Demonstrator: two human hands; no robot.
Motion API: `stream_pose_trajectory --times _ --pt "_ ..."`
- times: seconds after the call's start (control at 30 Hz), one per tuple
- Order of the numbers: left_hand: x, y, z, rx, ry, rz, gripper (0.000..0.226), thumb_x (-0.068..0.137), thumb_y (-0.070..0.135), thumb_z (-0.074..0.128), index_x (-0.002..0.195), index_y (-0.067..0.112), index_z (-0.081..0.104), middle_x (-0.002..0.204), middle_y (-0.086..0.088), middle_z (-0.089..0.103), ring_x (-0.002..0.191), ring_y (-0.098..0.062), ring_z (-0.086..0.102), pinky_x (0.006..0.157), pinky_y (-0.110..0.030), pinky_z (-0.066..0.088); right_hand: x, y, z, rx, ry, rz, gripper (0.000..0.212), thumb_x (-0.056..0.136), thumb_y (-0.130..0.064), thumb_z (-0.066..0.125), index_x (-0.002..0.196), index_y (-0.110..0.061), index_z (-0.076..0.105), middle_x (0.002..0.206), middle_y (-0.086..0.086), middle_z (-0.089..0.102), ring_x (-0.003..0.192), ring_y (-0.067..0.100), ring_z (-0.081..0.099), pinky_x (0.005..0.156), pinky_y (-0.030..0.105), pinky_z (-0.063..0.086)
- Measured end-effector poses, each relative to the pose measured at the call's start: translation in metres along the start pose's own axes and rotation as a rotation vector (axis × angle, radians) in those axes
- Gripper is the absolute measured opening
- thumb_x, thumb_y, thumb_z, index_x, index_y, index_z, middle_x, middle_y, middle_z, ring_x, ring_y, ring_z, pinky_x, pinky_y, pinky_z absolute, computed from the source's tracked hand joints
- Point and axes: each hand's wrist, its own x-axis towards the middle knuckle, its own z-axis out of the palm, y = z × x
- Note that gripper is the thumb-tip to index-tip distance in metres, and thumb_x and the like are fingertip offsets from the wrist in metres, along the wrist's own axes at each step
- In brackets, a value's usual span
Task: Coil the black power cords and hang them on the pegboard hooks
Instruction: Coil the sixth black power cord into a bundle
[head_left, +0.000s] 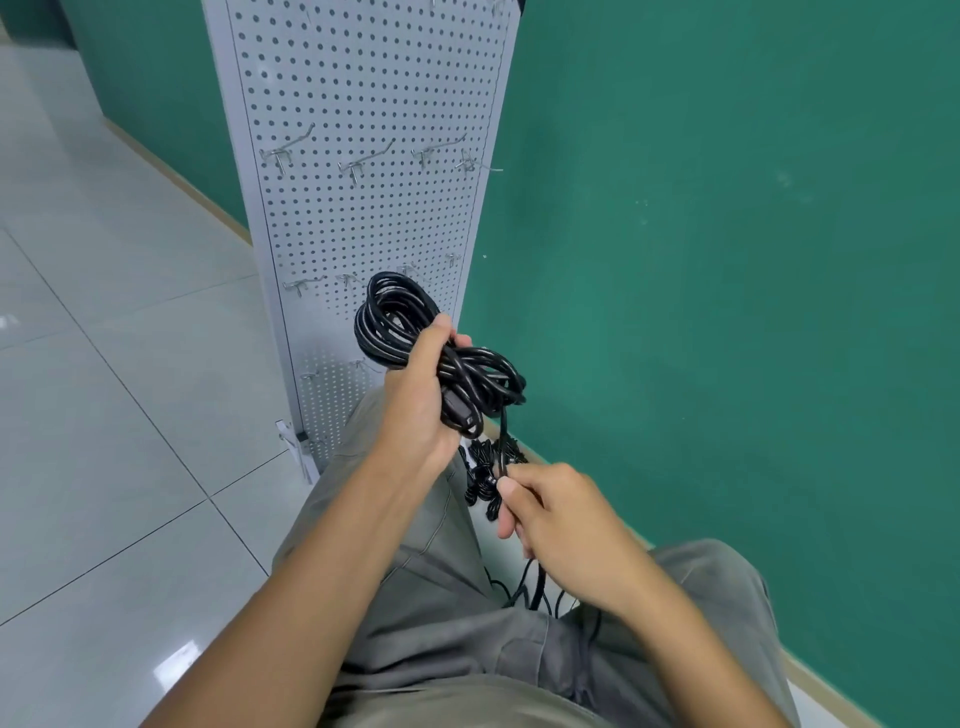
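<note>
My left hand (415, 400) grips a coiled black power cord (387, 322) around its middle, loops sticking out above and to the right, with a plug end lying in the palm. One strand hangs down from the coil to my right hand (550, 512), which pinches it between thumb and fingers. More black cords (485, 480) lie in a heap on the floor between my knees, partly hidden by my hands. The white pegboard (363, 104) stands just behind the coil, with bare metal hooks (363, 163) in rows.
A green wall (727, 260) runs along the right, close to the pegboard stand. Pale floor tiles (104, 364) spread to the left. My knees in grey trousers (452, 613) fill the lower middle. The stand's foot (296, 452) rests on the floor.
</note>
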Motion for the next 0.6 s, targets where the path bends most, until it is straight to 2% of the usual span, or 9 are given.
stream_pose_trajectory --times 0.07,0.17,0.23,0.3,0.37,0.47,0.5,0.53,0.6 --pt "-0.003 -0.005 0.001 0.143 0.064 0.061 0.025 0.1 0.025 0.065 0.078 0.012 0.065 0.073 0.001 0.067 0.064 -0.015 0.063 0.064 -0.03 0.056 0.002 -0.01 -0.013 -0.107 -0.016 -0.038 0.044 0.106 -0.021 0.046 0.068 -0.009 0.063 0.049 -0.022 0.054 0.047 0.006 0.045 0.051 0.021 0.036" --pt "-0.003 -0.009 0.001 0.28 0.094 0.142 0.021 0.099 0.022 0.067 0.082 0.01 0.066 0.072 0.0 0.068 0.064 -0.017 0.063 0.062 -0.031 0.055 0.006 -0.021 -0.038 -0.195 -0.029 -0.095 0.032 0.102 -0.016 0.052 0.075 -0.009 0.068 0.058 -0.022 0.06 0.051 0.005 0.047 0.054 0.019 0.037" --pt "-0.004 -0.011 0.001 0.395 0.052 0.189 0.018 0.099 0.02 0.067 0.082 0.012 0.066 0.072 0.0 0.068 0.066 -0.018 0.063 0.065 -0.034 0.055 0.008 -0.026 -0.052 -0.184 -0.073 -0.107 0.022 0.101 -0.012 0.054 0.097 -0.016 0.076 0.079 -0.019 0.071 0.068 0.002 0.062 0.07 0.021 0.051" --pt "-0.006 -0.014 0.0 0.532 -0.02 0.194 0.019 0.099 0.018 0.066 0.081 0.013 0.066 0.07 0.0 0.069 0.066 -0.017 0.063 0.067 -0.034 0.054 0.008 -0.031 -0.061 -0.213 -0.083 -0.126 0.024 0.101 -0.011 0.058 0.113 -0.021 0.075 0.092 -0.022 0.075 0.092 0.006 0.07 0.092 0.027 0.053" --pt "-0.008 -0.017 0.0 0.65 -0.109 0.182 0.02 0.098 0.015 0.066 0.078 0.013 0.066 0.069 -0.002 0.069 0.064 -0.016 0.063 0.066 -0.031 0.052 0.009 -0.034 -0.069 -0.229 -0.052 -0.15 0.02 0.098 -0.013 0.063 0.109 -0.023 0.077 0.088 -0.022 0.076 0.093 0.003 0.07 0.096 0.032 0.052" --pt "-0.009 -0.018 -0.003 0.725 -0.253 0.099 0.024 0.098 0.014 0.067 0.075 0.02 0.066 0.067 0.0 0.066 0.066 -0.015 0.063 0.068 -0.03 0.051 0.008 -0.037 -0.09 -0.085 -0.022 -0.129 0.015 0.093 -0.008 0.071 0.102 -0.017 0.078 0.079 -0.01 0.077 0.066 -0.009 0.066 0.072 0.01 0.049" --pt "-0.009 -0.018 -0.004 0.733 -0.296 0.055 0.02 0.099 0.016 0.067 0.078 0.018 0.067 0.07 -0.002 0.067 0.07 -0.016 0.064 0.07 -0.032 0.052 0.007 -0.037 -0.098 -0.04 -0.007 -0.129 0.014 0.091 -0.006 0.073 0.098 -0.016 0.078 0.078 -0.008 0.078 0.063 -0.008 0.066 0.069 0.008 0.047" --pt "-0.01 -0.019 -0.005 0.736 -0.336 0.008 0.016 0.099 0.019 0.067 0.085 0.012 0.069 0.075 -0.005 0.068 0.074 -0.018 0.066 0.073 -0.035 0.054 0.008 -0.037 -0.106 -0.011 0.021 -0.137 0.012 0.089 -0.007 0.075 0.094 -0.017 0.078 0.078 -0.008 0.078 0.068 -0.006 0.069 0.072 0.009 0.047" --pt "-0.013 -0.021 -0.004 0.717 -0.396 -0.09 0.028 0.1 0.028 0.066 0.101 -0.001 0.067 0.082 -0.009 0.067 0.08 -0.023 0.064 0.077 -0.038 0.056 0.011 -0.035 -0.116 0.016 0.075 -0.151 0.008 0.087 -0.01 0.078 0.09 -0.017 0.078 0.078 -0.009 0.078 0.081 0.005 0.074 0.081 0.017 0.052"
